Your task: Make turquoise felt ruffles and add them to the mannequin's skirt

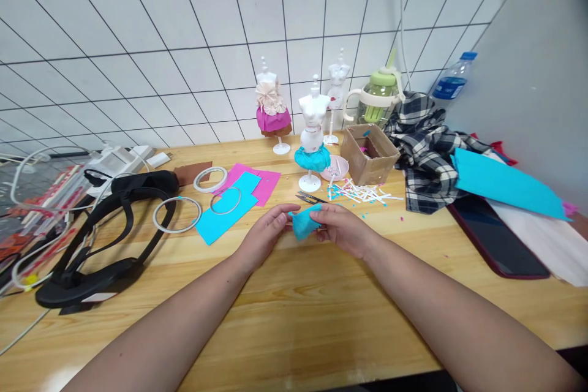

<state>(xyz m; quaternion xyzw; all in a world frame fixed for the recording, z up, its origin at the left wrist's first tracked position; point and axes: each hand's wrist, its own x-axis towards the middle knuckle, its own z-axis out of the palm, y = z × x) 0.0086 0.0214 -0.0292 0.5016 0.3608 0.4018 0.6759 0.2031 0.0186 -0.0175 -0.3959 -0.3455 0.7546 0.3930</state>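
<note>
A small piece of turquoise crepe paper (304, 224), folded and creased, is held just above the table in front of me. My right hand (342, 226) pinches its right side between thumb and fingers. At the left edge, my left hand (269, 229) has its fingertips closed on the paper, partly hidden behind it. Just beyond my hands stands a white mini dress form (315, 113) with a puffy turquoise paper skirt (312, 159) round its lower part. Dark scissors (310, 198) lie between the form and my hands.
Behind stand a dress form in a pink skirt (274, 117) and a bare one (337, 76). Tape rolls (177, 231) and paper sheets (225, 214) lie left, near a black headset strap (151, 242). Rightward are a cardboard box (361, 156), white sticks (367, 192), a cup (379, 98) and a phone (498, 242).
</note>
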